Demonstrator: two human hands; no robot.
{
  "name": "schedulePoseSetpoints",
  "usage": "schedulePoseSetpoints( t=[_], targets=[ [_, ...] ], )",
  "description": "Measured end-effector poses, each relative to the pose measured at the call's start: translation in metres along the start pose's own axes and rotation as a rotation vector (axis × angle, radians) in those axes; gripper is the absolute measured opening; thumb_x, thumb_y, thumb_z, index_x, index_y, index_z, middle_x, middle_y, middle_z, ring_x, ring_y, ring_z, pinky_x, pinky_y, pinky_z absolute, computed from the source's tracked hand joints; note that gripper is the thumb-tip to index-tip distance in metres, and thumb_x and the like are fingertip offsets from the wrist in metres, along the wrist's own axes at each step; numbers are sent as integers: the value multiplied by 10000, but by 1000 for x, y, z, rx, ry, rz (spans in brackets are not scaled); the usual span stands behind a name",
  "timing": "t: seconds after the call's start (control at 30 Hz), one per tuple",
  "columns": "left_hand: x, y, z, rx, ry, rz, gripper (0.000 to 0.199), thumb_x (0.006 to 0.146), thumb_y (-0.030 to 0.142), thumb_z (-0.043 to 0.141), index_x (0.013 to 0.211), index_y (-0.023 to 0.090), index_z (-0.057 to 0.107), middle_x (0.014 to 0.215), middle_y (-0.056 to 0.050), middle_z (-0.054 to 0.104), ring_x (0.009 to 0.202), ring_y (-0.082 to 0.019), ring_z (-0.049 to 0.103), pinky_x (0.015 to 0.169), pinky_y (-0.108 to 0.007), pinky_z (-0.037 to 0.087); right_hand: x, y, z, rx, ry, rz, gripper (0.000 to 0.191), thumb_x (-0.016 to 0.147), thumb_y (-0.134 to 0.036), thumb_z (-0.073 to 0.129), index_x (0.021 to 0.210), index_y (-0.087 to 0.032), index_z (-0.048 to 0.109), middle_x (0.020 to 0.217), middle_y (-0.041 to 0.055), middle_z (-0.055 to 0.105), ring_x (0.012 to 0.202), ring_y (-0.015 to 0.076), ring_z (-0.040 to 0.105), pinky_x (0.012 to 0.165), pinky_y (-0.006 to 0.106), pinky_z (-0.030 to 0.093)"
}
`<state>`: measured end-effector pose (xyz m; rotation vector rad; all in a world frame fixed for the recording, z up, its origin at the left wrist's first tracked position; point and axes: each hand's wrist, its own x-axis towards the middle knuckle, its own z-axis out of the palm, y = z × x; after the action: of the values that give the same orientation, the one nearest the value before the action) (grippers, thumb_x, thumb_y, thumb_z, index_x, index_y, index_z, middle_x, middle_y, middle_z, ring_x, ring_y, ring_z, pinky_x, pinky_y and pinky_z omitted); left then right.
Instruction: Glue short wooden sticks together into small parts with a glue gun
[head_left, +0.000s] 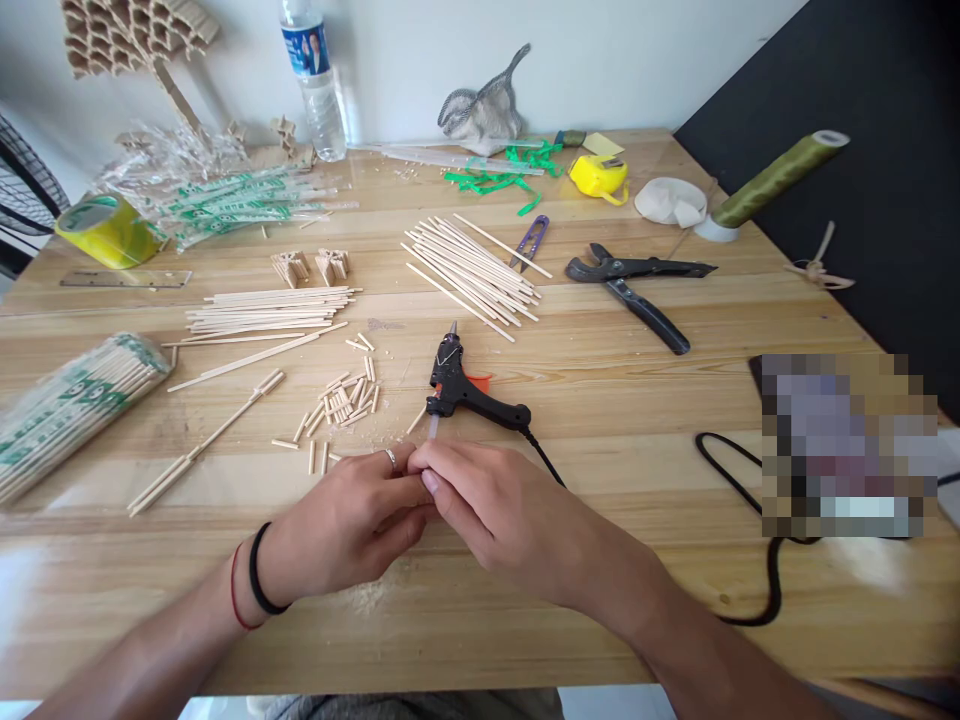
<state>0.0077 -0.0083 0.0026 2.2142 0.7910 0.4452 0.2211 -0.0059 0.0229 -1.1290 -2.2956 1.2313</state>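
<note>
My left hand [364,515] and my right hand [499,500] meet over the wooden table [315,640], fingers closed together; whatever is between them is hidden. Just beyond them lies a black glue gun [480,397], its nozzle pointing away and a glue stick [433,427] at its rear end. Short cut stick pieces [349,400] are scattered left of it. Farther left rests a long stick with short pieces joined at both ends [225,425]. Long thin sticks lie in one bundle [476,270] behind the glue gun and another [270,310] at the left.
Black pliers [637,285] and purple snips [531,243] lie behind right. A yellow tape measure [598,178], a water bottle [319,95] and plastic wrappers [232,200] stand or lie at the back. Bagged sticks [82,410] are at left, a black cable [772,590] at right.
</note>
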Motion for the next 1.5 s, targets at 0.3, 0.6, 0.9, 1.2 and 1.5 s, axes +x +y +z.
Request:
schedulePoseSetpoints(
  t=[0.3, 0.6, 0.9, 1.2, 1.5],
  targets=[
    [1, 1, -1, 6, 5, 8, 215, 913, 1, 532, 936, 166, 668, 979, -58, 638, 820, -161, 617, 735, -257, 479, -1, 0, 0, -25, -4, 6, 176, 1087, -166, 443, 1036, -191, 609, 957, 42, 708, 866, 207, 661, 770, 336, 444],
    [2, 2, -1, 10, 14, 6, 213, 914, 1, 524, 904, 161, 664, 967, -59, 641, 801, -156, 621, 721, -252, 484, 1, 1, 1, -26, -3, -1, 179, 1084, -156, 442, 1043, -187, 613, 959, 45, 706, 861, 208, 657, 772, 341, 447],
    [0, 1, 0, 15, -3, -13, 236, 908, 2, 525, 953, 175, 678, 986, -61, 648, 820, -166, 628, 741, -261, 489, 0, 1, 1, -8, -1, -5, 202, 1099, -170, 416, 1027, -196, 603, 973, 50, 708, 874, 204, 656, 802, 341, 469],
    [0, -1, 1, 0, 0, -12, 234, 907, -4, 528, 952, 173, 675, 997, -60, 644, 847, -166, 628, 756, -258, 492, -1, -1, 0, 0, -8, 5, 188, 1092, -169, 431, 1045, -199, 611, 1002, 52, 719, 912, 210, 668, 821, 340, 470],
    [-1, 0, 2, -6, -1, -40, 227, 903, 4, 535, 951, 173, 678, 996, -65, 659, 847, -172, 643, 763, -263, 503, 0, 0, 1, -4, 6, -3, 171, 1080, -159, 439, 984, -217, 569, 924, 13, 679, 821, 181, 634, 746, 316, 442]
  ],
)
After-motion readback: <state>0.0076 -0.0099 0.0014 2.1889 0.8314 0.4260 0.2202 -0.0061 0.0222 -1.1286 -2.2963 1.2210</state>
